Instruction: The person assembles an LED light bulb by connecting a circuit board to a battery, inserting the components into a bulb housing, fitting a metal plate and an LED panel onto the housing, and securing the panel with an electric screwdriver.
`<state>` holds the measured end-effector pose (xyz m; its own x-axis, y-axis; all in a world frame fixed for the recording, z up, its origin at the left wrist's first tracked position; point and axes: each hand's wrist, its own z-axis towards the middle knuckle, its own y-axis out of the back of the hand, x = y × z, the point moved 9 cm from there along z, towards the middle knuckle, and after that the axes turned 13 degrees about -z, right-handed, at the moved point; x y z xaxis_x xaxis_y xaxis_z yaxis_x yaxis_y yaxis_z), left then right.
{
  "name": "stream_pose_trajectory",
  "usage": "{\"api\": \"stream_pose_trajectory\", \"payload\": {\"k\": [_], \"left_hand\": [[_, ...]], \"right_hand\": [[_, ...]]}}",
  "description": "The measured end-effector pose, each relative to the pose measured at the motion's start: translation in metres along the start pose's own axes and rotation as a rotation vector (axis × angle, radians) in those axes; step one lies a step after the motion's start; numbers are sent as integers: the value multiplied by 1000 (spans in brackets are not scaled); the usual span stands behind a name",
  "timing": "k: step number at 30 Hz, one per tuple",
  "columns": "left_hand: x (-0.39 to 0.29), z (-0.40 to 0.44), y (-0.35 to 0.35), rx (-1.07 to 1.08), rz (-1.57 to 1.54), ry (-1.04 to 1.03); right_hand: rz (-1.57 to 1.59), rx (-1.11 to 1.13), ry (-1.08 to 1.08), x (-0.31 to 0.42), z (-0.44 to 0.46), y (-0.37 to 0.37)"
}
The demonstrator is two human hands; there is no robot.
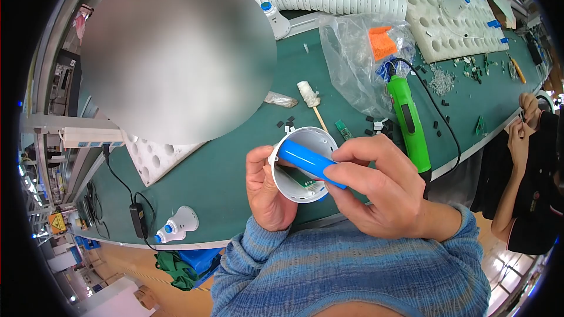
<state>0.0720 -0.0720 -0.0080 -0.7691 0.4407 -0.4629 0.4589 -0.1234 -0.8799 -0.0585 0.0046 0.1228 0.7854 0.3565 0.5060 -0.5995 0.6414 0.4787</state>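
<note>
The step in hand seemed to be bringing one glossy blue cylinder (305,158) to one round white plastic housing (317,139): the left hand (267,194) gripped its wall, while the right hand's (390,188) fingers pinched the cylinder across the mouth, its depth hard to judge. The next move likely called for clearing one green circuit board (301,178) inside; one bright-green handheld power tool (409,123) lay on the worktop (223,194).

Showing long green-topped workbench (220,202) with pale edge strip, silver metal frame (57,20) up the left side. Below: smooth tan floor (126,265), bright white glare patches (510,271) at right. Far left: small white lights (36,197), yellow-and-black sign (57,223).
</note>
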Motion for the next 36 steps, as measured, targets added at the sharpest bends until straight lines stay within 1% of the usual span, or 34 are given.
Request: {"api": "stream_pose_trajectory", "payload": {"k": [2, 5, 8, 11, 13, 15, 17, 20, 23, 26, 36], "left_hand": [[-1, 1, 2, -21, -16, -28], [-4, 2, -5, 52, 12, -53], [-3, 3, -5, 75, 18, -39], [1, 4, -3, 78, -42, 3], [1, 3, 1, 90, 21, 14], [0, 3, 2, 85, 16, 7], [0, 6, 2, 68, -59, -12], [-1, 6, 5, 88, -13, -15], [-1, 4, 11, 42, -9, -10], [5, 1, 36, -56, -11, 50], [6, 1, 20, 30, -29, 41]], "right_hand": [[16, 39, -6, -1, 0, -3], [39, 98, -6, -2, 4, -6], [39, 124, -45, -3, 8, -7], [30, 131, -69, -5, 11, -7], [18, 149, -62, -4, 12, -8], [3, 171, -37, -3, 11, -8], [-8, 173, -2, -1, 10, -8], [-18, 147, 51, 1, 9, -9], [-41, 117, 78, 4, 9, -9], [-71, 116, 108, 9, 11, -9], [-110, 151, 156, 15, 10, -11]]}}
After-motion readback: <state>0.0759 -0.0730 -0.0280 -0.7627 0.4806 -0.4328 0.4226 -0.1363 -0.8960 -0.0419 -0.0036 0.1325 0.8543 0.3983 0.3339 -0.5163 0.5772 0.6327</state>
